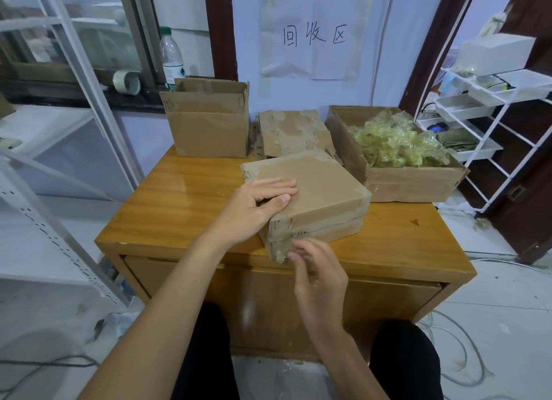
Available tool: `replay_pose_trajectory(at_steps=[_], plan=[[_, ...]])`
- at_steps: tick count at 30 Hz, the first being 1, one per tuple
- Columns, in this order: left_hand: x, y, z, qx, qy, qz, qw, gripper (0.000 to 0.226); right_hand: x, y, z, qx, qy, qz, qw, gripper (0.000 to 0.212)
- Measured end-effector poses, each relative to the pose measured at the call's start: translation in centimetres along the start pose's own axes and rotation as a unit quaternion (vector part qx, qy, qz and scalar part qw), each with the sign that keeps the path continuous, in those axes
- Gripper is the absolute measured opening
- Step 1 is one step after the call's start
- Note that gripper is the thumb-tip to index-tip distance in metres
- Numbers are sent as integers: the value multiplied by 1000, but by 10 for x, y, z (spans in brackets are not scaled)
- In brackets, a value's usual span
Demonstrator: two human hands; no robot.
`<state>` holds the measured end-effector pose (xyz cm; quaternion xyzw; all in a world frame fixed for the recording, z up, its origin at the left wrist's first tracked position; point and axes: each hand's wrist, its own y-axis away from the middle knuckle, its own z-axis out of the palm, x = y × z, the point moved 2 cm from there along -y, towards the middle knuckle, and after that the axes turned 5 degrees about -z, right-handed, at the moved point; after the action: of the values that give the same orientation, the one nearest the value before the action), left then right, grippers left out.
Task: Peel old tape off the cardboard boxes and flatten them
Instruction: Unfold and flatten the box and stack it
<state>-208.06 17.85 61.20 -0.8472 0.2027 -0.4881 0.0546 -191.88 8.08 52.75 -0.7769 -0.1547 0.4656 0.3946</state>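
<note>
The closed box [313,202] lies flat on the wooden table [185,202], near its front edge; its cardboard is worn, with clear tape [280,250] on the near corner. The left hand [260,204] rests on top, fingers straight (together). The right hand [316,272] pinches that tape with curled fingertips.
</note>
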Motion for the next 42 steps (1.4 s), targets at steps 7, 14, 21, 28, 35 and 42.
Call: replay_pose_trajectory(at_steps=[7, 14, 21, 28, 35, 42], plan=[[2, 0, 1, 4, 5, -11, 1000, 26, 10, -13, 12, 21, 58, -46, 997, 37], [0, 1, 2, 8, 10, -8, 1000, 25, 10, -6, 20, 35, 50, -51, 997, 28], [-1, 0, 3, 15, 19, -7, 1000, 24, -8, 3, 20, 8, 38, -73, 997, 17], [-2, 1, 3, 22, 21, -10, 999, 25, -16, 16, 15, 11, -11, 35, 999, 46], [-2, 3, 2, 25, 14, -3, 1000, 25, -7, -2, 14, 48, 50, -58, 996, 14], [-2, 2, 3, 25, 21, -7, 999, 25, -6, -7, 21, 46, 49, -95, 993, 20]])
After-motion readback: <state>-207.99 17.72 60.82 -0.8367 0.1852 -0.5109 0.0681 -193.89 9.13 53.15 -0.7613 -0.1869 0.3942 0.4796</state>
